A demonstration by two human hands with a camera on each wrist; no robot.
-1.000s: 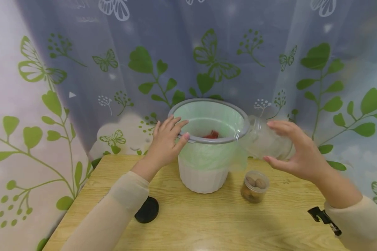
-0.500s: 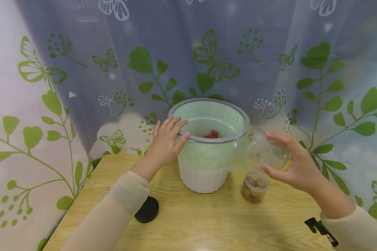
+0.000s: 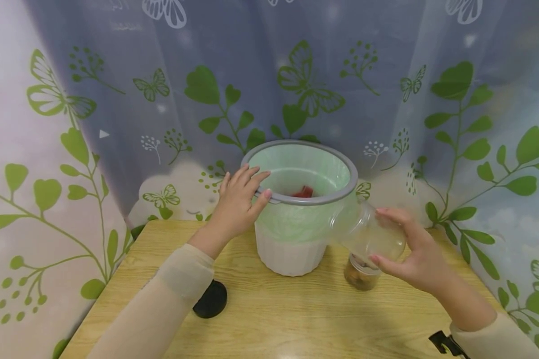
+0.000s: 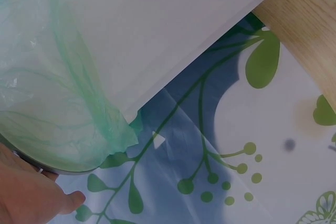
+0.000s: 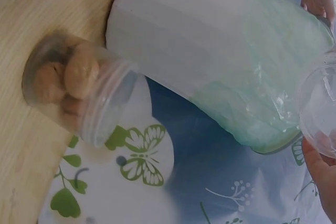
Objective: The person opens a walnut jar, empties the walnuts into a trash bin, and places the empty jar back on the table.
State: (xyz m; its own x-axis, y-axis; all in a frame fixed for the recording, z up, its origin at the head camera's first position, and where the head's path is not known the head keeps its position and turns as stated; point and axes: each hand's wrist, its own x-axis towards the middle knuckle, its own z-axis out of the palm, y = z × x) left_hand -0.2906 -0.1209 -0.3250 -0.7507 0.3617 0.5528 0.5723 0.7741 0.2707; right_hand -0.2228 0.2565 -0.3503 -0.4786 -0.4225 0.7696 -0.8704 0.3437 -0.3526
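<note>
My right hand (image 3: 419, 259) grips a clear plastic jar (image 3: 370, 232), tilted with its mouth toward the bin; no contents show inside. The white bin (image 3: 289, 254) has a grey rim and a pale green liner bag (image 3: 292, 222). On the near left part of that rim rests my left hand (image 3: 235, 202), fingers extended over the edge. Something red (image 3: 305, 191) lies inside the bin. Below the held jar stands a smaller clear jar (image 3: 361, 278), partly covered by it in the head view. Several brown walnut-like nuts (image 5: 81, 69) fill it in the right wrist view.
A round black lid (image 3: 211, 300) lies on the wooden table (image 3: 278, 319), close to the left sleeve. Behind the table hangs a curtain (image 3: 251, 89) with leaves and butterflies. A black clip (image 3: 444, 344) sits by the right cuff.
My right hand has lowered the clear jar and brought it slightly left and nearer, so it now overlaps the nut jar. My left hand has stayed on the rim.
</note>
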